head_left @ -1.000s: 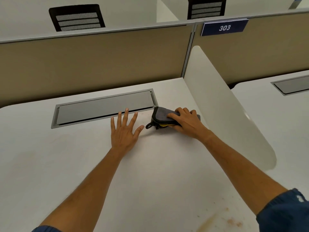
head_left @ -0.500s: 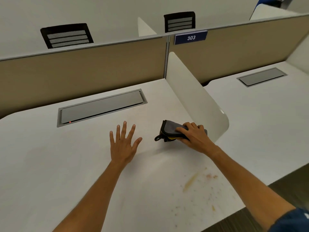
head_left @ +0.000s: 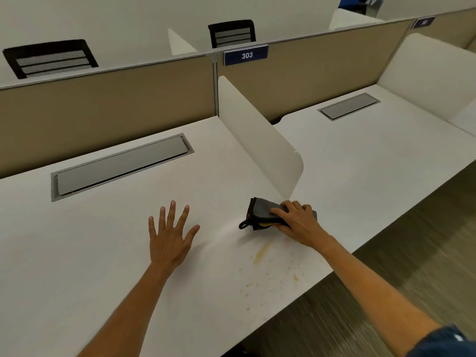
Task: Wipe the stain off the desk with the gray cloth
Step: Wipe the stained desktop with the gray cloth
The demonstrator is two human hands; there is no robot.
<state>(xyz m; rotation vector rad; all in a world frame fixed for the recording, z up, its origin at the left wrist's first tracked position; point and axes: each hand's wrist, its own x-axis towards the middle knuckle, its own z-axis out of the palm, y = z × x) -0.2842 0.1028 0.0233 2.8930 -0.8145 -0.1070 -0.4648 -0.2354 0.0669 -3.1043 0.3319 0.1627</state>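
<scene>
Right hand (head_left: pixel 296 222) grasping folded gray cloth (head_left: pixel 260 211) just beyond the stain (head_left: pixel 261 253); left hand (head_left: pixel 168 238) released, flat on white desk (head_left: pixel 77 253).

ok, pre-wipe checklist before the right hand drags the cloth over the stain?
1. Gray cloth held: ok, the right hand presses on it, fingers curled over the top.
2. Cloth flat on the desk: ok, folded, with a black loop sticking out to the left.
3. Stain located: ok, a yellowish streak just nearer than the cloth, with specks scattered toward the desk edge.
4. Path from cloth to stain clear: ok.
5. Left hand out of the way: ok, spread flat on the desk, left of the stain.
6. Cloth damp: cannot tell.
</scene>
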